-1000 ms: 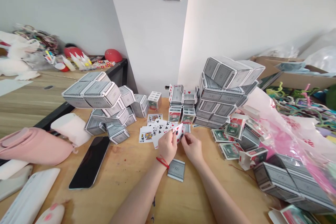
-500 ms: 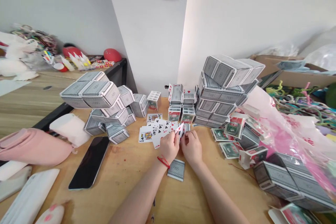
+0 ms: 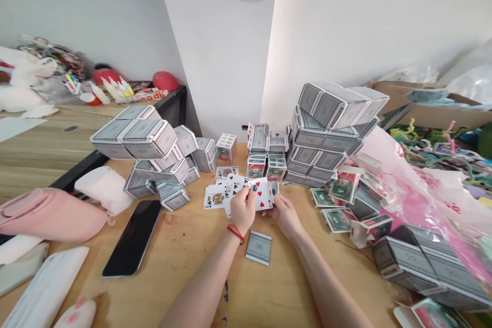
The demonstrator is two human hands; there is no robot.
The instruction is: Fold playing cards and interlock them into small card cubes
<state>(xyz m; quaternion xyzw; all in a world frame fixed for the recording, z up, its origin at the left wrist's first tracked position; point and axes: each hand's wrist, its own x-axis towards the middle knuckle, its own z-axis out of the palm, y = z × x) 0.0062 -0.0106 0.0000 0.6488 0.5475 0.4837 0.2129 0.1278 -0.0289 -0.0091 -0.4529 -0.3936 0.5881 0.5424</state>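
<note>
- Our left hand (image 3: 243,207) is mostly closed, its thumb laid over the face of a heart card (image 3: 262,199) and its other fingers curled in or hidden beneath.
- Our right hand (image 3: 285,213) is part closed at the card's other side, thumb by the edge and fingers tucked low; we take it to be pinching that edge, though the card hides part of the grip.
- The heart card is face up and tilted between the two hands, above the table (image 3: 184,266). We cannot tell whether a second card lies under it.
- A narrow strip along the edge nearest our right hand seems turned, so we judge the step in hand to be bending or creasing that edge.
- To our mind, the next move calls for a steady left thumb to keep the card from twisting, while the right thumb and fingers press evenly along the edge.
- Just beyond our left hand and to its left, face-up cards (image 3: 216,199) lie overlapped; between our forearms, nearer us, is a face-down card (image 3: 258,248), perhaps more than one.
- Well to the left of our left hand stands a stack of patterned blocks (image 3: 143,134); beyond our right hand, to its right, rises a taller stack (image 3: 322,138).
- Right of our right hand lie card boxes (image 3: 338,220); left of our left hand, a phone (image 3: 132,238).
</note>
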